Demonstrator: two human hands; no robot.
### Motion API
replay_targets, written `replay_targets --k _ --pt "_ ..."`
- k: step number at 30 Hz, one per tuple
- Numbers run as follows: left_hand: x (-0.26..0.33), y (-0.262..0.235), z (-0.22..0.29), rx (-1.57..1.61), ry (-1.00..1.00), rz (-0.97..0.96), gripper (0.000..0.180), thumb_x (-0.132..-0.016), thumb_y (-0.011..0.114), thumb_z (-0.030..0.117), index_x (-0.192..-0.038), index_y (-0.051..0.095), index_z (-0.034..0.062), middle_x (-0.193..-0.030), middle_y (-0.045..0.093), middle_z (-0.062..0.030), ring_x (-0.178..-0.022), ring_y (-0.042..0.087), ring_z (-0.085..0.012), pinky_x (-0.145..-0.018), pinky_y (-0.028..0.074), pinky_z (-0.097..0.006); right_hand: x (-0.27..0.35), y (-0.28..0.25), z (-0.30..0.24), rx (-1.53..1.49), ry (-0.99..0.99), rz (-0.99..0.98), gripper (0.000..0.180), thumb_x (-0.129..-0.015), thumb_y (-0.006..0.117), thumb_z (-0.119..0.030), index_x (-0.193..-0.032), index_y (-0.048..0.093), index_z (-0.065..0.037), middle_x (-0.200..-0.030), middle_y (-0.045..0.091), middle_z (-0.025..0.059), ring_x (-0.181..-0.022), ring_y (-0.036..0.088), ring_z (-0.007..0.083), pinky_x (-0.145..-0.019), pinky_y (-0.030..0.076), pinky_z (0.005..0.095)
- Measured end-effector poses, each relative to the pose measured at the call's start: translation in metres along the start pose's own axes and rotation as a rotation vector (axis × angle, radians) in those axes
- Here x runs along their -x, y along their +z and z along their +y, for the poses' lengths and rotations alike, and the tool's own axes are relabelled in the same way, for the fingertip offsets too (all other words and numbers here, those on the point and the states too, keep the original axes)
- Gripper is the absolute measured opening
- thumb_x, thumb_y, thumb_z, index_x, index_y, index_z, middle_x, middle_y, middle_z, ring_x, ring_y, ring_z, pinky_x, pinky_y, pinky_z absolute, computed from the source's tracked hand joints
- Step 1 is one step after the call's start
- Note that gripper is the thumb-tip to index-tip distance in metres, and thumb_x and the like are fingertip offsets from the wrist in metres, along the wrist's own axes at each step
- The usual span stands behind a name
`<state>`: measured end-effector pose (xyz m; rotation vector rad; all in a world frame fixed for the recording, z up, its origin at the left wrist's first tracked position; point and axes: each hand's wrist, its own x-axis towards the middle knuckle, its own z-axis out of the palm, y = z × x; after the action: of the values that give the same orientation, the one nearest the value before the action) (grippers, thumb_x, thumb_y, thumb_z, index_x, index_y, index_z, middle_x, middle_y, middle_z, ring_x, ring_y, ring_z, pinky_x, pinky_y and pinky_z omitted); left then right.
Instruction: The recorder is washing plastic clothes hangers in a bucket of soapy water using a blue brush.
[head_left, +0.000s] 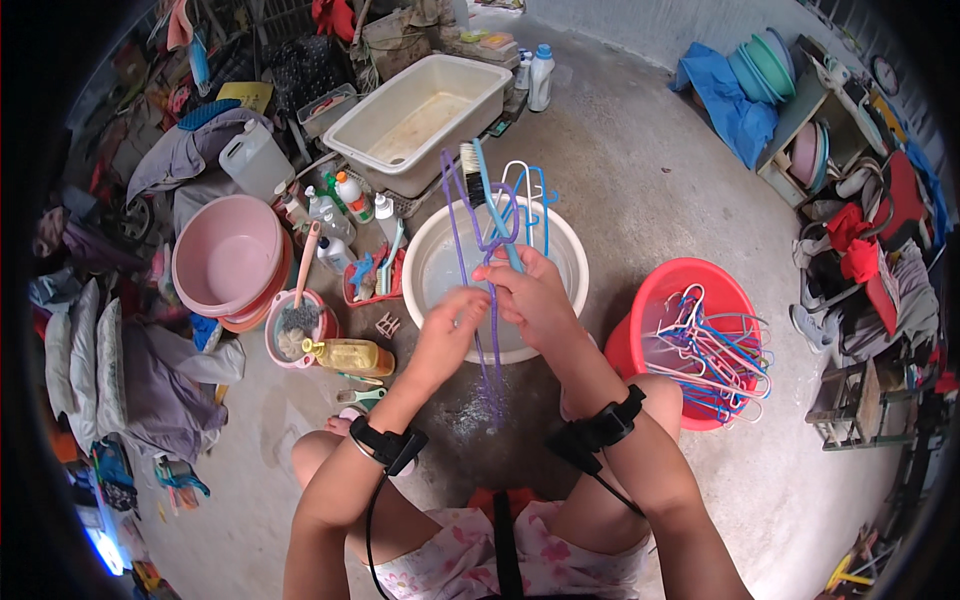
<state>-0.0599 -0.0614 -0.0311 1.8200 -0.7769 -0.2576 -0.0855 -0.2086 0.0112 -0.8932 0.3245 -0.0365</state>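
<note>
My right hand [532, 298] is closed round the blue handle of a scrub brush [486, 190], its pale and dark bristles pointing up and left. A purple clothes hanger [461, 235] stands tilted in front of it, and the right thumb touches the hanger. My left hand [450, 332] is curled at the hanger's left bar, its fingertips slightly blurred. Both hands are over a round cream basin [570, 255] with liquid in it. White and blue hangers [546, 215] lean at its far right rim. Many loose hangers fill a red bucket [640, 300] at right.
Left of the basin stand a red basket [352, 290] of bottles, a pink tub [330, 322] with a toilet-type brush, a yellow liquid bottle [350, 357] and stacked pink basins [225, 255]. A large rectangular tub [420, 110] lies beyond. Blue tarp [725, 105] and shelves are far right.
</note>
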Motion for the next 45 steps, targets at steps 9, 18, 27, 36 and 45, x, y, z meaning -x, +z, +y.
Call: replay_targets --k 9,18,27,36,45 --pt "-0.019 -0.044 -0.01 0.766 -0.683 0.44 0.039 -0.088 0.058 0.041 -0.112 0.048 0.0118 -0.115 0.053 -0.0089 -0.104 0.052 -0.0168 -0.082 0.046 -0.033 0.01 -0.001 -0.018 0.121 0.142 -0.284 0.029 -0.082 0.054 0.0 -0.11 0.046 0.0 -0.088 0.063 0.0123 -0.037 0.03 -0.0004 -0.032 0.02 0.0169" --pt "-0.017 -0.075 -0.009 1.366 -0.306 0.103 0.038 -0.094 0.042 0.043 -0.102 0.054 0.0077 -0.126 0.052 -0.0209 -0.112 0.055 -0.03 -0.088 0.05 -0.04 0.002 -0.008 -0.018 0.267 0.131 -0.285 0.026 -0.08 0.055 -0.002 -0.106 0.052 -0.001 -0.087 0.065 0.009 -0.04 0.032 0.0003 -0.033 0.019 0.0183" --pt "-0.008 -0.077 0.004 1.135 -0.269 0.07 0.044 -0.095 0.04 0.041 -0.125 0.045 0.0084 -0.129 0.048 -0.0208 -0.113 0.053 -0.0305 -0.094 0.045 -0.043 0.006 -0.003 -0.021 0.273 0.079 -0.247 0.025 -0.081 0.061 -0.009 -0.103 0.052 -0.002 -0.084 0.064 0.0082 -0.04 0.033 0.0016 -0.036 0.021 0.0186" --pt "0.005 -0.081 0.04 0.732 0.0 0.103 0.061 -0.089 0.054 0.041 -0.134 0.032 0.0066 -0.13 0.046 -0.016 -0.116 0.05 -0.0258 -0.096 0.041 -0.04 0.011 0.017 -0.037 0.32 -0.312 -0.062 0.03 -0.085 0.064 -0.027 -0.094 0.054 0.0 -0.073 0.062 0.0073 -0.045 0.046 0.0052 -0.038 0.035 0.0198" --pt "0.034 -0.076 0.001 0.371 -0.714 -0.405 0.052 -0.093 0.053 0.03 -0.135 0.035 0.0052 -0.123 0.052 -0.0059 -0.108 0.053 -0.017 -0.086 0.045 -0.029 -0.017 0.004 -0.008 0.427 -0.418 0.17 0.025 -0.083 0.067 -0.018 -0.089 0.048 -0.003 -0.068 0.056 0.0026 -0.049 0.05 0.0053 -0.042 0.041 0.0201"
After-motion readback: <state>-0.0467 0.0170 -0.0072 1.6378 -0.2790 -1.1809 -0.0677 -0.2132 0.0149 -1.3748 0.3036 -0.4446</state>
